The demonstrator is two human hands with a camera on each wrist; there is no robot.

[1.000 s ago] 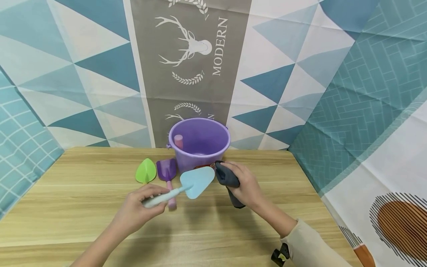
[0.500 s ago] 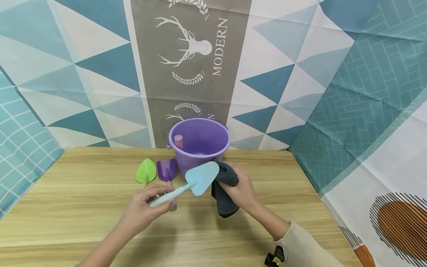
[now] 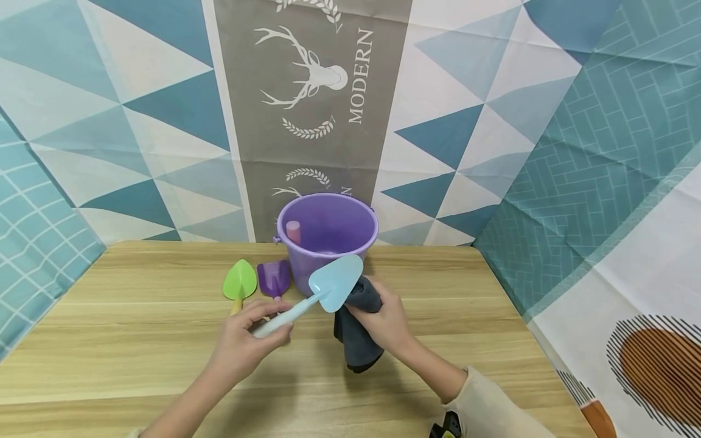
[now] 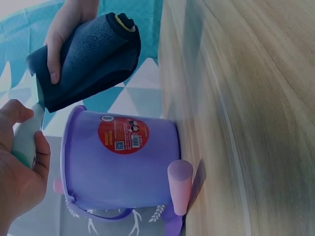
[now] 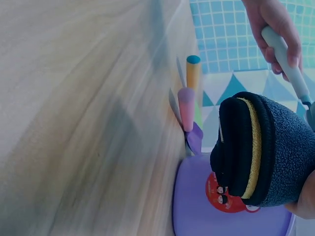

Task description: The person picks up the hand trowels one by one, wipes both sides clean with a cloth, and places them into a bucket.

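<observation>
Blue trowel (image 3: 333, 286), handle (image 3: 286, 318) pinched in left grip (image 3: 243, 340), blade (image 3: 338, 278) against dark cloth (image 3: 358, 337) in right grip (image 3: 389, 317)

Wooden table (image 3: 137, 353), occupying the lower part of the frame in the head view; its pale grain runs from left to right, and its far edge lies just below mid-height. A purple bucket (image 3: 304, 267) stands upright at the centre, near that edge. Left of centre, a green shovel (image 3: 240, 280) and a purple shovel (image 3: 274, 278) lie side by side, blades toward the far edge, the purple one just beside the bucket. In the right wrist view, where the table fills the left of the frame, their handles appear at upper centre: orange with a teal end, and pink.
</observation>
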